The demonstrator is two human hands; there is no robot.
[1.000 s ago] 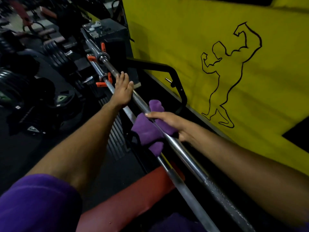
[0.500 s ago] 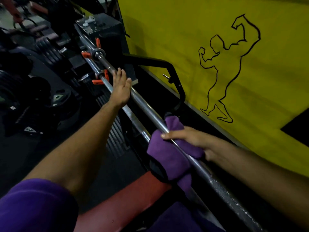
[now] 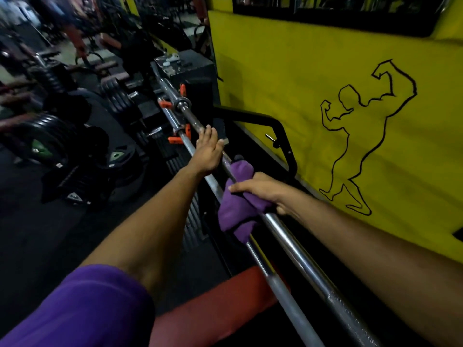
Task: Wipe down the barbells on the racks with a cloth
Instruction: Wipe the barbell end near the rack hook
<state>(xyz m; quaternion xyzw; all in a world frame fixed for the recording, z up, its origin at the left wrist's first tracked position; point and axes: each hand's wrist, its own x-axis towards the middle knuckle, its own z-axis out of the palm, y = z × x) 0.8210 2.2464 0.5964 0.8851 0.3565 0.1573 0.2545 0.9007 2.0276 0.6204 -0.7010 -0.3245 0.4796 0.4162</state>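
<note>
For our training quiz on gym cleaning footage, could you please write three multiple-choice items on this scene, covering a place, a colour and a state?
1. Where is the cloth?
A. On the floor
B. Wrapped round the barbell
C. On the red bench pad

2. What colour is the wall with the flexing-figure outline?
A. Yellow
B. White
C. Blue

3. How is the left hand?
A. Gripping the cloth
B. Hanging at the side
C. Resting on the bar with fingers straight

Answers:
1 B, the right hand holds the cloth round the bar.
2 A, the painted surface is plainly yellow.
3 C, its fingers lie extended along the bar beyond the cloth.
</note>
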